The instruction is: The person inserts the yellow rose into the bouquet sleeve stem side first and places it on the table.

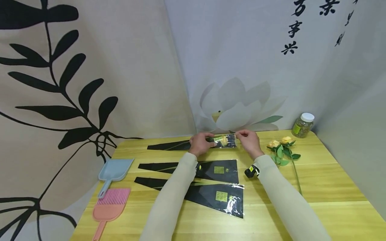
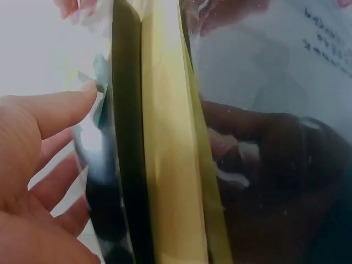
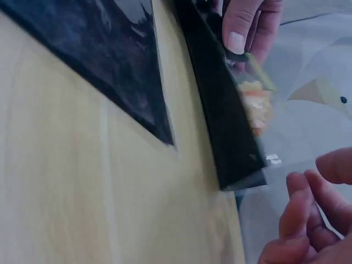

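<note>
My left hand (image 1: 199, 144) holds a black flower sleeve (image 1: 231, 142) with a clear front at the back of the table. A yellow rose (image 1: 224, 140) lies inside it, its head near the wide right end. In the left wrist view the thumb (image 2: 66, 110) presses on the clear film while fingers sit behind. My right hand (image 1: 249, 142) is just off the sleeve's wide end, fingers bent; the right wrist view shows a gap between its thumb (image 3: 336, 165) and fingertips. Two more black sleeves, a middle one (image 1: 232, 170) and a front one (image 1: 205, 194), lie flat below the arms.
Two yellow roses (image 1: 274, 144) with green leaves lie at the right, near a white-lidded glass jar (image 1: 302, 126). To the left are a blue dustpan (image 1: 114, 169) and a pink hand brush (image 1: 108, 211). A printed curtain (image 1: 144, 67) hangs behind the wooden table (image 1: 331, 187).
</note>
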The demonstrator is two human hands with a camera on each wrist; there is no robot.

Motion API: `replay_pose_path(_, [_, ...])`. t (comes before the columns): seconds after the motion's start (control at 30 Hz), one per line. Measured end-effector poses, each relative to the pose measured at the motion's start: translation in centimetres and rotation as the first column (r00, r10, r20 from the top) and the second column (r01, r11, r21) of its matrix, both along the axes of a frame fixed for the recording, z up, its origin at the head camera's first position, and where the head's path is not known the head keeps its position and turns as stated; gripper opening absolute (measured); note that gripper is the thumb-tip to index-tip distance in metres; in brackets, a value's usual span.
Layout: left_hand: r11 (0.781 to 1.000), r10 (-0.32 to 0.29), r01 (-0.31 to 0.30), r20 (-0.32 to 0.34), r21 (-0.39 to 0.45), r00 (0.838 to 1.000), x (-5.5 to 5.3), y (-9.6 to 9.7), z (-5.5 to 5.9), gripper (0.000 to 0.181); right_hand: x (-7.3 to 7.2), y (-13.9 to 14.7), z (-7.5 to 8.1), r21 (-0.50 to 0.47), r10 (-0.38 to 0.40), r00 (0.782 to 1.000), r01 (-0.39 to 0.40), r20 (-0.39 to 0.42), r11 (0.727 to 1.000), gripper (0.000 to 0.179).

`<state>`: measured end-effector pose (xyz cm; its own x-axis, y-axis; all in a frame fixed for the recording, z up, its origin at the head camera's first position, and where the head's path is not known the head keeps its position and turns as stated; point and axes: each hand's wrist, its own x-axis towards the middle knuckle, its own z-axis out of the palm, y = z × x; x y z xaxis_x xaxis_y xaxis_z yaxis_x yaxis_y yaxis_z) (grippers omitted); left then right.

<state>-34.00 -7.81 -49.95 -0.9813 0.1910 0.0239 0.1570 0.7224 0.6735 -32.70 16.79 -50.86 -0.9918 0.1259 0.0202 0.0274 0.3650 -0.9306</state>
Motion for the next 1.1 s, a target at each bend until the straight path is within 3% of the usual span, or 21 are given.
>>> replay_pose_path(0.2, [0.998,-0.017,0.018,-0.015,0.059,1.0,0.4,-1.1,0.2,0.047,0.8,0.3,0.9,0.031,0.004,1.0,-0.003,-0.015,1.0,0.027])
replay_pose_path(0.43, [0.983,-0.079,0.076,0.01,0.17,0.997,2.2,-2.8,0.8,0.045,2.7,0.3,1.4,0.085,0.116,0.992,-0.113,-0.041,0.99,0.022])
replay_pose_path(0.57, [0.985,-0.132,0.125,0.048,0.122,0.99,3.6,-3.5,1.2,0.042,3.9,0.2,1.4,0.112,0.215,0.976,-0.212,-0.013,0.971,0.022])
replay_pose_path(0.73, [0.984,-0.178,0.178,0.081,0.009,0.981,5.5,-4.0,1.6,0.039,4.8,0.3,1.2,0.213,0.315,0.949,-0.306,-0.004,0.928,0.024])
replay_pose_path(0.9, [0.98,-0.19,0.195,0.103,-0.042,0.976,6.8,-4.3,1.4,0.034,5.5,0.2,0.7,0.246,0.331,0.943,-0.324,0.013,0.914,0.024])
replay_pose_path(1.1, [0.984,-0.171,0.176,0.123,-0.03,0.977,7.9,-5.2,1.0,0.028,6.2,-0.3,0.1,0.221,0.319,0.947,-0.316,0.025,0.922,0.03])
